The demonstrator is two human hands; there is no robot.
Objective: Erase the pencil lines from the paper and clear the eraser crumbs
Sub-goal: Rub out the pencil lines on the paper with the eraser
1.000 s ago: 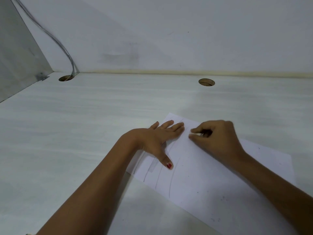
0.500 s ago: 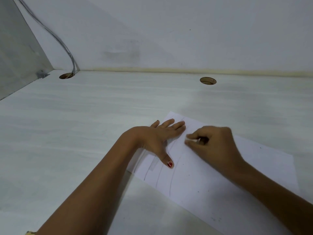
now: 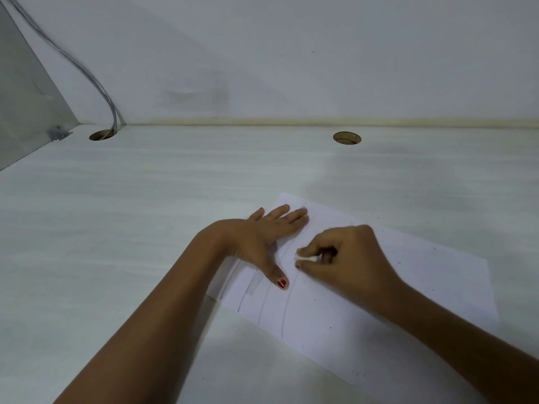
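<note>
The left hand [image 3: 262, 231] lies flat on the paper [image 3: 408, 287], palm down. Its fingers are straight and close together and point away from the person, with the tips near the paper's far corner. The thumb is spread wide toward the person, its red nail showing, and it also rests on the sheet. This hand holds nothing and only presses the sheet down on the desk [image 3: 145, 228].

The right hand [image 3: 347, 258] is just right of the left one, knuckles up and fingers curled in. It pinches a small white eraser [image 3: 306, 258] between thumb and forefinger. The eraser's free end sticks out toward the left hand and sits in the gap between the left thumb and the left palm. It seems to touch the paper there, though the contact itself is too small to make out.

Faint grey pencil lines [image 3: 284, 310] run from under the left hand toward the person. Several show near the left thumb, and the rightmost one passes just by the eraser's end. Small dark specks [image 3: 434, 248] lie scattered on the sheet right of the right hand and beside the right forearm.

Past both hands the desk has two round holes [image 3: 347, 138], one beyond the right hand and one far off to the left. A cable [image 3: 87, 74] drops into the left one along the wall [image 3: 291, 53]
</note>
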